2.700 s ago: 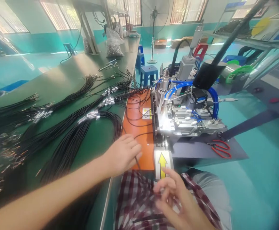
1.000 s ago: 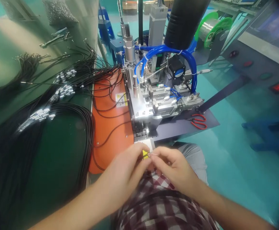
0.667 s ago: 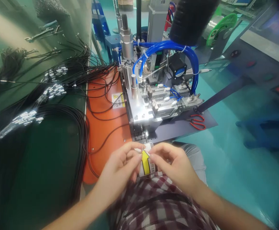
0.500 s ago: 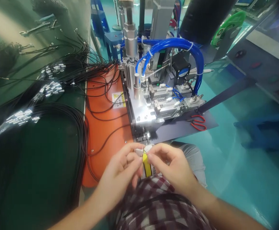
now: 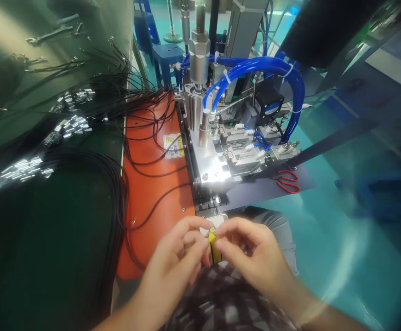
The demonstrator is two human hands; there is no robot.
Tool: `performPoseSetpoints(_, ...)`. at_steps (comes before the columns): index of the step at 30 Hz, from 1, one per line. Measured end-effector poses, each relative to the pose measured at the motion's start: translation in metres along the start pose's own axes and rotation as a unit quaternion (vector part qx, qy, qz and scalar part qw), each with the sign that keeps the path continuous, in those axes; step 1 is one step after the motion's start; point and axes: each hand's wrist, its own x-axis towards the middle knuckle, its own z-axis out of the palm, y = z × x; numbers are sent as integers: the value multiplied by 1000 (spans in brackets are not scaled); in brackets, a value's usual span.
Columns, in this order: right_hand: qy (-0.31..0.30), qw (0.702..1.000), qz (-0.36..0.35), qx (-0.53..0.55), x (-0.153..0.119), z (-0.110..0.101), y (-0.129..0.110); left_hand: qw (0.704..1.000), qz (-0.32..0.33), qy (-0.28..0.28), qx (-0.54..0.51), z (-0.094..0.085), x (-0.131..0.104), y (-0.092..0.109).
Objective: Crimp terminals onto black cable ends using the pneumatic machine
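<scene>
My left hand (image 5: 183, 250) is closed in a pinch, thumb and forefinger meeting in front of the machine. Close beside it, my right hand (image 5: 247, 241) pinches too, its fingertips nearly touching the left ones. Thin wire-like strands (image 5: 216, 235) show between the fingertips; they are blurred, and their ends are hidden by the fingers. Just behind and below them is a yellow and white label (image 5: 215, 253), partly covered by both hands. A metal press machine (image 5: 209, 172) with blue air hoses (image 5: 255, 64) stands directly ahead.
Black cables (image 5: 114, 184) with shiny metal ends (image 5: 23, 169) lie on the green table (image 5: 65, 239) at left, some crossing the orange plate (image 5: 152, 188). Wrenches (image 5: 50, 34) lie farther back. Red-handled pliers (image 5: 288, 181) rest right of the machine. A blue stool (image 5: 168, 55) stands behind.
My view has shifted slightly, so the machine appears farther right. Both hands sit a little lower and to the right in view, still pinching close together over the label.
</scene>
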Motion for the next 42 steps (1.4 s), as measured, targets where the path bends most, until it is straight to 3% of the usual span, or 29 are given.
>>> performPoseSetpoints(12, -91, 978, 106, 158, 10, -14, -9, 999, 6, -23, 34, -3, -4, -7)
performPoseSetpoints(20, -84, 976, 121, 162, 7, -10, -10, 999, 24, 2, 47, -2, -4, -8)
performPoseSetpoints(23, -17, 989, 73, 125, 0, -5, -3, 999, 32, 14, 30, -1, -1, -5)
performPoseSetpoints(26, 62, 997, -33, 15, -4, 1, 5, 999, 42, 12, 15, -1, 0, -3)
performPoseSetpoints(30, 89, 972, -193, -98, -2, 7, 7, 999, 34, 13, 16, -1, -1, -2)
performPoseSetpoints(33, 94, 947, -271, -142, 2, 7, 7, 999, 28, 20, 21, 0, -1, 0)
performPoseSetpoints(42, 90, 907, -326, -249, 9, 2, 9, 999, 15, 25, 30, 0, 0, 3)
